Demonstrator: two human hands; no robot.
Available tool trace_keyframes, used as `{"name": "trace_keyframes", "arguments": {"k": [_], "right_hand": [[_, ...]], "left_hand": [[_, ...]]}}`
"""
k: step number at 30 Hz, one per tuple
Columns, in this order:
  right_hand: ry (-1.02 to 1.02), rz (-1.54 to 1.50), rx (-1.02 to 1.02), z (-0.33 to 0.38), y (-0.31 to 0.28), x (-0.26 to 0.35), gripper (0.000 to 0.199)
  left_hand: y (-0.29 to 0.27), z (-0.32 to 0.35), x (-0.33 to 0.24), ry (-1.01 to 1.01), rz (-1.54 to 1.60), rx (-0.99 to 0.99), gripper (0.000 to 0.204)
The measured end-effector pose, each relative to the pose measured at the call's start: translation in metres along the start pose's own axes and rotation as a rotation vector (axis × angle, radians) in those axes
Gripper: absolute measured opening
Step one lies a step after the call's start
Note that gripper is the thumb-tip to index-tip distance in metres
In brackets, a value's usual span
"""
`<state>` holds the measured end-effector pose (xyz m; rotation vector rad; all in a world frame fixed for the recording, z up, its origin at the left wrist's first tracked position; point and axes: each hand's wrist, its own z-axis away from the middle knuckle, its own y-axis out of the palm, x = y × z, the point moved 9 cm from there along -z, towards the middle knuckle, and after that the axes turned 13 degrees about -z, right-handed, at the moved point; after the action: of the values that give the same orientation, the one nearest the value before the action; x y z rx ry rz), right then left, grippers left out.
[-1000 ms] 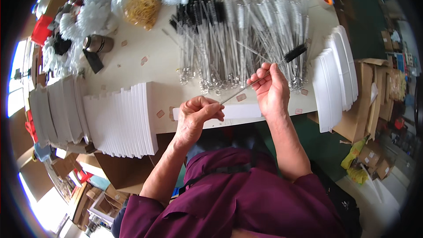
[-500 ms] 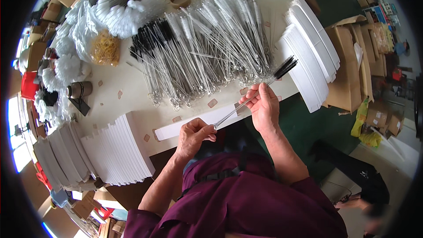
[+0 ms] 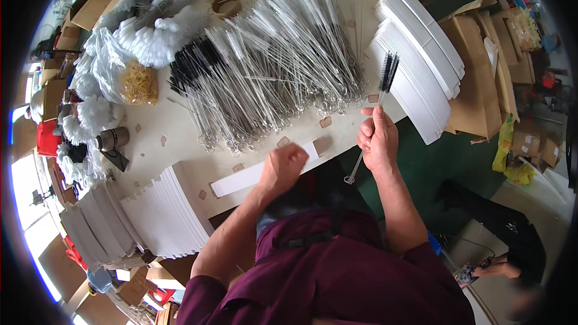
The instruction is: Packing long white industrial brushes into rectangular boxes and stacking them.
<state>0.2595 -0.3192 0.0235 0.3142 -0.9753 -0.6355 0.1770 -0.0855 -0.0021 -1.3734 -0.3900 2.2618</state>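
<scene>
My right hand [image 3: 379, 141] is closed round the wire stems of a few black-bristled tube brushes [image 3: 389, 73]. Their bristles point up and away from me, and the looped wire ends hang below my fist. My left hand [image 3: 284, 168] is curled closed above a long white card strip [image 3: 244, 179] at the table's near edge, and no object shows in its fingers. Ahead of both hands lies a wide pile of wire-stemmed brushes [image 3: 283, 54], with black bristles at its left and clear or white ones elsewhere, loops toward me.
White card stacks stand at the right [image 3: 412, 78] and near left [image 3: 162, 210]. Bagged white brushes [image 3: 159, 30], yellow rubber bands [image 3: 139, 82], tape rolls [image 3: 226, 5] and a dark metal flask [image 3: 113, 139] occupy the left and back. Cardboard boxes [image 3: 472, 75] stand beyond the right edge.
My left hand has let go of the brushes' looped ends and moved up and right over the strip. My right hand has swung the brushes more upright.
</scene>
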Motion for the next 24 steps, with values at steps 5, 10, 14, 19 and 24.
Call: {"name": "trace_keyframes", "arguments": {"k": [5, 10, 14, 19, 24], "right_hand": [[0.119, 0.051, -0.077, 0.002, -0.016, -0.012, 0.032], [0.140, 0.073, -0.071, -0.001, -0.026, -0.010, 0.029], [0.172, 0.120, -0.042, -0.001, -0.018, -0.009, 0.030], [0.156, 0.244, 0.064, -0.015, -0.016, -0.012, 0.030], [0.083, 0.304, 0.233, -0.054, 0.031, -0.032, 0.030]], "left_hand": [[-0.038, -0.070, -0.048, 0.208, -0.285, -0.283, 0.019], [-0.019, -0.111, -0.077, 0.380, -0.591, -0.352, 0.009], [-0.008, -0.121, -0.075, 0.429, -0.754, -0.360, 0.010], [-0.017, -0.099, -0.092, 0.509, -0.652, -0.448, 0.008], [-0.037, -0.084, -0.111, 0.409, -0.503, -0.449, 0.008]]}}
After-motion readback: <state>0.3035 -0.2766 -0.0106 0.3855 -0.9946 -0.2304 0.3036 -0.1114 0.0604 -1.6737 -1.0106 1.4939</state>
